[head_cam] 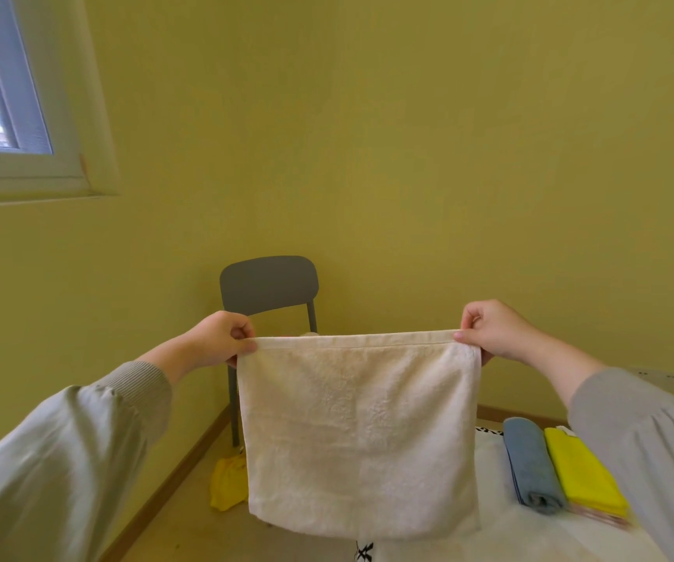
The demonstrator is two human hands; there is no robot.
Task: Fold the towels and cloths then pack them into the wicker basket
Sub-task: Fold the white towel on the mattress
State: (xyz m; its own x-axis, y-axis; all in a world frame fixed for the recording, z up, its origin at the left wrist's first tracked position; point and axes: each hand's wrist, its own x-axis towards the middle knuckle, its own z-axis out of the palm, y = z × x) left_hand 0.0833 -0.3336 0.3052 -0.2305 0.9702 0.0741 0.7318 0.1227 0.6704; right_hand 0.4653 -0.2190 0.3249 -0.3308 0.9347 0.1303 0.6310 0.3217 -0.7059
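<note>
Cream towel (359, 432) hangs flat, doubled over. My hands pinch its top corners, left (221, 338), right (489, 330), arms raised.

We could not see the seat or most legs of the dark grey plastic chair (269, 283): the hanging cream terry towel (359, 432) covered them, and part of the crumpled yellow cloth (227, 482) too. The near ends of the folded blue cloth (530, 460) and folded yellow cloth (582, 472) were blurred, and a grey sleeve (643, 440) hid the latter's right edge. The white-framed window (23, 115) ran off the left edge.
</note>
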